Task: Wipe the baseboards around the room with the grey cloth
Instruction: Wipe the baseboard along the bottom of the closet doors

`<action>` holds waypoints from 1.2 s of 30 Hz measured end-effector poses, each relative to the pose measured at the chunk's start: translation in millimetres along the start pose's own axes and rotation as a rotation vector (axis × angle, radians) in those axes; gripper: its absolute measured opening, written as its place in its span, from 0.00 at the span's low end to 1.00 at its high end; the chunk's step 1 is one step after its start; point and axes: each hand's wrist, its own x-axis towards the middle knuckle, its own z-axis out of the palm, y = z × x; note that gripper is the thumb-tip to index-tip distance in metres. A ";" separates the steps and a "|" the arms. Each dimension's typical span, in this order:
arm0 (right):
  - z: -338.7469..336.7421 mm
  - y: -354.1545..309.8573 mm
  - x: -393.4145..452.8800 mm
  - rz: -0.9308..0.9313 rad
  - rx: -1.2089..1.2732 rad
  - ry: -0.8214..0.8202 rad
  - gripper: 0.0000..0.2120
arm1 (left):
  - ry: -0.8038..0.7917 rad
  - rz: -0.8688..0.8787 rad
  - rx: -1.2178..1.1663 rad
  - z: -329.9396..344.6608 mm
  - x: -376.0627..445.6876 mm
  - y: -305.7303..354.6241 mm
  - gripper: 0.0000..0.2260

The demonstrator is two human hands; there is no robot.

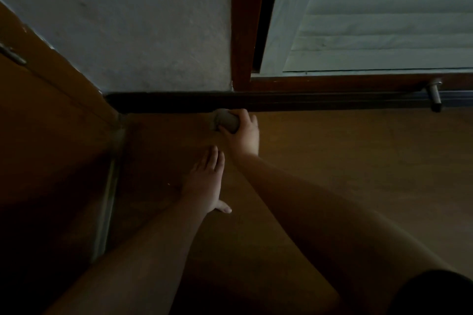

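The job looks to be in the middle of 1 stretch of wall, though how much of the room is already wiped cannot be told from this dim view — only this corner shows. The right hand point(242, 130) holds the grey cloth point(226, 122) bunched into a wad, fingers curled over its top and thumb under it, and presses it at the foot of the dark baseboard point(163, 102) where it meets the wooden floor point(345, 161). The cloth sits partway along the strip below the pale wall point(143, 33), with the corner by the brown door point(38, 115) a short way off to its left and the longer run under the window frame point(332, 83) and its shutter point(384, 20) off to its right. No visible difference in dust or shine marks which side is finished, so both may yet need passes, and the other walls of the room are out of sight. The left hand point(204, 181) holds nothing — it lies flat on the floor, fingers straight and close together, thumb out to the side, apparently propping the person's weight just behind the working hand. A metal doorstop point(435, 96) juts out near the baseboard far to the right, which I judge a wipe in that direction would have to work around
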 end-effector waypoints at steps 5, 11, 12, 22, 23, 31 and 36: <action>9.3 -10.2 20.5 -0.033 0.026 -0.011 0.19 | -0.032 -0.034 -0.009 -4.8 1.8 4.9 0.63; -33.2 15.6 28.3 -0.021 -0.004 0.039 0.19 | -0.020 -0.030 -0.022 1.0 3.5 2.6 0.65; -42.8 21.9 30.8 -0.018 -0.016 0.050 0.19 | -0.022 -0.021 -0.019 1.1 2.9 2.4 0.65; -136.4 69.4 48.6 0.098 -0.108 0.188 0.20 | 0.038 0.203 0.015 -4.4 9.3 10.2 0.61; -146.7 73.3 49.8 0.110 -0.126 0.196 0.20 | 0.045 0.217 0.012 -4.8 12.4 14.8 0.61; -216.7 101.3 62.4 0.224 -0.160 0.291 0.19 | 0.015 0.144 -0.013 -1.6 24.2 60.3 0.60; -237.7 104.3 56.8 0.351 -0.035 0.424 0.18 | -0.012 0.141 -0.008 -7.2 22.9 58.1 0.58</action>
